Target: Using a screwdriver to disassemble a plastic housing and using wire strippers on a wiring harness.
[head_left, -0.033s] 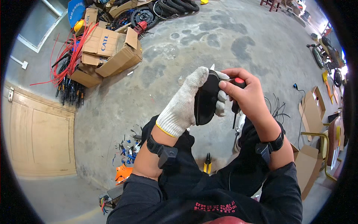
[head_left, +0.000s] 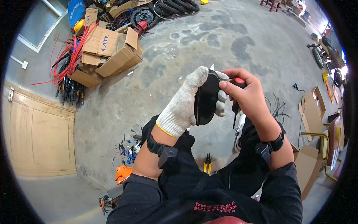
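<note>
My left hand [head_left: 184, 99], in a white knitted glove with a yellow cuff edge, is closed around a black, smooth, elongated part [head_left: 207, 99] with rounded ends and a raised rim. What kind of part it is I cannot make out. A small pale pointed tip sticks up by its upper end. My bare right hand [head_left: 244, 87] is closed on a screwdriver [head_left: 235, 106] with a red-capped dark handle, its shaft pointing down. The thumb and forefinger of that hand reach to the part's upper right edge, close to the gloved fingers.
Yellow-and-black pliers [head_left: 207, 164] lie on the floor between my legs. Small blue and black scraps [head_left: 128, 151] and an orange piece [head_left: 123, 173] lie at left. Cartons [head_left: 108, 46], red cables [head_left: 76, 50] and tyres [head_left: 175, 6] are piled far left; an open carton [head_left: 313, 106] is at right.
</note>
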The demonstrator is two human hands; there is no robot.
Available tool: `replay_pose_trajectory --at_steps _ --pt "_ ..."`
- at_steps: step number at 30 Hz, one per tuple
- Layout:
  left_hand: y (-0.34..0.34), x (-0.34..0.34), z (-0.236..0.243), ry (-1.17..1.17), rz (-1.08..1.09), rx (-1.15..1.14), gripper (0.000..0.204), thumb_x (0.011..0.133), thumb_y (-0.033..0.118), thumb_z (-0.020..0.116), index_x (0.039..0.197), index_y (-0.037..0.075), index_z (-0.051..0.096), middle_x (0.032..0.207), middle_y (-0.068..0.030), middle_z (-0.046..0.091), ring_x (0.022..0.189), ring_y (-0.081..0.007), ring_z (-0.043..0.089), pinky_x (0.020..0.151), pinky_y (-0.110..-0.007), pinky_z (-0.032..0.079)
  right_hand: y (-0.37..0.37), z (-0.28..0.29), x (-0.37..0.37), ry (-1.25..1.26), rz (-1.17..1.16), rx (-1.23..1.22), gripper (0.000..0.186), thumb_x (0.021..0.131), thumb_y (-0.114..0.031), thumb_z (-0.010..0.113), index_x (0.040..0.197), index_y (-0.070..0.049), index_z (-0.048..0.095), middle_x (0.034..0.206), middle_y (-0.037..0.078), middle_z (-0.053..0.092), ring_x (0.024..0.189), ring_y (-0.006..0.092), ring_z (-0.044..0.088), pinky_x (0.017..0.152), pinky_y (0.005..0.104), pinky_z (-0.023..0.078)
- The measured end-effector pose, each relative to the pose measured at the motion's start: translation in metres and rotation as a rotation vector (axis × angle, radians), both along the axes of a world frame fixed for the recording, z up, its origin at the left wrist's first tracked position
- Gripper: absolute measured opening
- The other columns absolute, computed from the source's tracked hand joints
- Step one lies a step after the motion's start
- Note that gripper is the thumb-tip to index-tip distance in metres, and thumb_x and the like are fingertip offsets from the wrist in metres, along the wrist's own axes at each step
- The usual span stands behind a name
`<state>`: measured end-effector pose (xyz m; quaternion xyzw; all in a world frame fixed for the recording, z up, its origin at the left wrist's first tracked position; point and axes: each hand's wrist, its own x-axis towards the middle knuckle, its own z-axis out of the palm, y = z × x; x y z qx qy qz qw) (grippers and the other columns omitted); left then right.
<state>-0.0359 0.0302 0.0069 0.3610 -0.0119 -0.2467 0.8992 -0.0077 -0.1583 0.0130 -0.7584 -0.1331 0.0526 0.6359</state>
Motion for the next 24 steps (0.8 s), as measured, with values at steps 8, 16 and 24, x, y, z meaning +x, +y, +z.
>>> replay_pose_trajectory --at_steps 8,16,24 --pt "0.003 0.011 -0.006 0.16 0.177 -0.095 0.06 0.095 0.058 0.055 0.117 0.002 0.059 0.088 -0.0126 0.066 0.072 -0.0276 0.066 0.07 -0.046 0.058 -0.028 -0.003 0.036 0.263 -0.195 0.55 0.033 0.101 -0.035 0.06 0.106 -0.002 0.061 0.078 0.002 0.057 0.069 0.0134 0.06 0.062 0.027 0.048" --pt "0.009 0.014 -0.007 0.312 0.328 -0.116 0.053 0.094 0.055 0.058 0.106 0.004 0.059 0.078 -0.0105 0.06 0.069 -0.0267 0.062 0.066 -0.044 0.057 -0.042 -0.004 0.047 0.151 -0.311 1.064 0.026 0.096 -0.008 0.062 0.113 -0.001 0.043 0.106 0.014 0.05 0.109 0.0321 0.061 0.105 0.0638 0.048" --pt "0.005 0.012 -0.003 0.299 0.331 0.001 0.054 0.095 0.055 0.057 0.109 0.003 0.058 0.081 -0.0124 0.061 0.066 -0.0272 0.062 0.065 -0.044 0.058 -0.032 -0.002 0.043 -0.151 -0.398 0.771 0.036 0.099 -0.011 0.058 0.123 0.003 0.035 0.113 0.02 0.052 0.109 0.0388 0.066 0.099 0.0447 0.057"
